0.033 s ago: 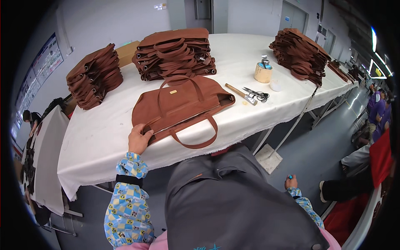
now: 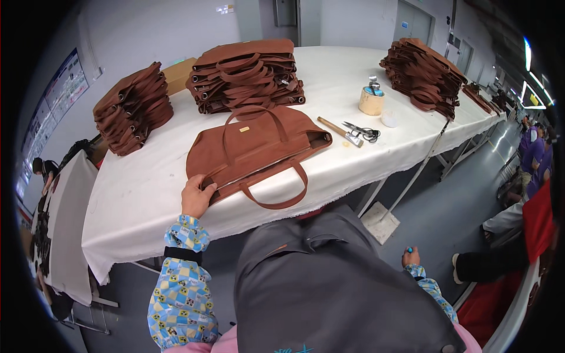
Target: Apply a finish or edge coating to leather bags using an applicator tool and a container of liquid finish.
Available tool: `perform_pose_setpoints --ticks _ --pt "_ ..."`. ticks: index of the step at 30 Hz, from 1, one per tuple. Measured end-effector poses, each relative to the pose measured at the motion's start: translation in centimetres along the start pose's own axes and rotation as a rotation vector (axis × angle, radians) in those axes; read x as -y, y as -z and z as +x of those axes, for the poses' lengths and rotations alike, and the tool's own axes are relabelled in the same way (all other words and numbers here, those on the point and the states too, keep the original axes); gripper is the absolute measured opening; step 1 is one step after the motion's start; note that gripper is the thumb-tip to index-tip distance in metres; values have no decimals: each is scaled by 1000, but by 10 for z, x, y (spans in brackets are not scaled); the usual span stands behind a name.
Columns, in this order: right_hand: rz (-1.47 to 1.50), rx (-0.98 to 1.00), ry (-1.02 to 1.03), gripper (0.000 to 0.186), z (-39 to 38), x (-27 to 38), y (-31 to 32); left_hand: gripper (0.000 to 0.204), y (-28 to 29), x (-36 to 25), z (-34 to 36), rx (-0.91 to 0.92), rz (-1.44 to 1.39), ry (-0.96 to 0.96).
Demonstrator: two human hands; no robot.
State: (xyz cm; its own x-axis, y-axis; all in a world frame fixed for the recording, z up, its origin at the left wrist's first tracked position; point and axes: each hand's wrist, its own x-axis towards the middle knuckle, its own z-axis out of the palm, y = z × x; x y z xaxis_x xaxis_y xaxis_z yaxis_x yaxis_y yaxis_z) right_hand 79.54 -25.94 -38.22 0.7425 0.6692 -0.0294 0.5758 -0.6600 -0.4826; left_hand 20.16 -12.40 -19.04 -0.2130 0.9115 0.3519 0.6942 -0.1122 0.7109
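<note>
A brown handbag (image 2: 259,145) lies on the white-covered table, its top opening toward me. One handle rests back over the body, and the other hangs forward over the table's edge. My left hand (image 2: 196,196) pinches the bag's left end at the opening, thumb on the near side and fingers beyond it. Low on my right side, away from the table, my right hand (image 2: 411,257) is closed around a small blue-ended object (image 2: 409,250); most of it is hidden in the fist.
Stacks of brown bags stand at the left (image 2: 134,109), back (image 2: 247,76) and right (image 2: 421,76). Beside the handbag lie a wooden-handled tool (image 2: 340,131) and black scissors (image 2: 364,130). Behind them stands a round tan container (image 2: 371,105). A metal pole (image 2: 415,170) rises near the table's right edge.
</note>
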Motion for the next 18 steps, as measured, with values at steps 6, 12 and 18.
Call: perform_pose_setpoints --ticks 6,12,18 --pt "13 10 -2 29 -13 -13 -15 28 2 0 2 7 46 -7" --pt "374 -116 89 25 16 12 15 30 3 3 -1 22 20 -31" --pt "591 -315 398 26 42 107 65 30 2 -14 -9 -66 57 -145"
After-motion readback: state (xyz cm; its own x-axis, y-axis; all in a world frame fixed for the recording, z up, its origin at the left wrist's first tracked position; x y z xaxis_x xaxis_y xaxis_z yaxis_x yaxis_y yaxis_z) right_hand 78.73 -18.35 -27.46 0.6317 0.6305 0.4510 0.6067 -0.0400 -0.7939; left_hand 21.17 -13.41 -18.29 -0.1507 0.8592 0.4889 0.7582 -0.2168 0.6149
